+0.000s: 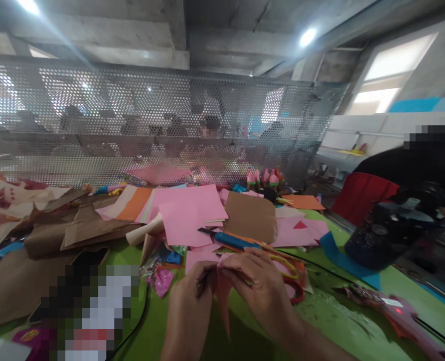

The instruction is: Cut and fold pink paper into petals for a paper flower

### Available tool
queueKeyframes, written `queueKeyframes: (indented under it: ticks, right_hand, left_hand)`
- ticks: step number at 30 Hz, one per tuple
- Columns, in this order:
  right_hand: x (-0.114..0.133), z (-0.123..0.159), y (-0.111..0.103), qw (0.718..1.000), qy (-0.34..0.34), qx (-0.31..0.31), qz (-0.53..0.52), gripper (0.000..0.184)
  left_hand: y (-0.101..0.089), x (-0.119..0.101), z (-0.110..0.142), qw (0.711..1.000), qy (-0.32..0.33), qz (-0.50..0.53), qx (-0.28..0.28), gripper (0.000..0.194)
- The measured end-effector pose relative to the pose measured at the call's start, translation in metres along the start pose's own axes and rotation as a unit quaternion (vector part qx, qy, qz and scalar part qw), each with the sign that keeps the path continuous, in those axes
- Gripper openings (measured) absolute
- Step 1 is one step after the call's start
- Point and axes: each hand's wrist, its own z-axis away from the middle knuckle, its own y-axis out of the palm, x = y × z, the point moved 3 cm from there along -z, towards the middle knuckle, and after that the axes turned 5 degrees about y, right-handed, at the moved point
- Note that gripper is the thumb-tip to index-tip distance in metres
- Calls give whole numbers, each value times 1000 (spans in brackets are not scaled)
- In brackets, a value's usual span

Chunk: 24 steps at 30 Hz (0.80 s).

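Between my two hands hangs a folded piece of pink paper (224,301), its pointed end hanging down over the green table (245,346). My left hand (192,301) pinches its top edge from the left. Fingers of my right hand (262,281) press on the same edge from the right, close to the left fingertips. Just beyond the right hand lies a blue utility knife (232,239) with its blade pointing left. Scissors with yellow handles (288,265) and another pair with red handles (297,293) lie partly behind that hand.
Pink paper sheets (192,210) and a brown sheet (250,215) are piled ahead, with brown paper (15,286) at left. A pink glue gun (399,311) with a cord lies at right, near a dark container (384,235). A perforated metal screen (132,125) stands behind; a person sits at right.
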Motion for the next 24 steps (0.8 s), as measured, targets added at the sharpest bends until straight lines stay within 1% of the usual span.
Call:
queueKeyframes:
  ticks: [4, 9, 12, 14, 18, 22, 24]
  right_hand:
    - [-2, 0, 0, 1000, 9, 14, 6, 6]
    - [-4, 2, 0, 999, 30, 28, 3, 5]
    - [-5, 2, 1, 998, 44, 32, 7, 5]
    - [-5, 3, 2, 998, 51, 35, 7, 5]
    - [-5, 4, 3, 998, 56, 34, 0, 6]
    - [-6, 6, 3, 998, 63, 25, -5, 6]
    - [-6, 6, 3, 997, 67, 25, -12, 10]
  left_hand:
    - [-1, 1, 0, 999, 12, -53, 1, 28]
    - [-3, -4, 2, 990, 39, -136, -9, 28]
    - [-3, -6, 3, 985, 52, -162, -11, 28]
    - [-3, -7, 4, 985, 49, -167, -6, 28]
    - [-1, -7, 4, 991, 26, -133, 6, 27]
    - [3, -9, 2, 999, 22, -30, 20, 22]
    - [4, -8, 1, 999, 15, 30, 15, 19]
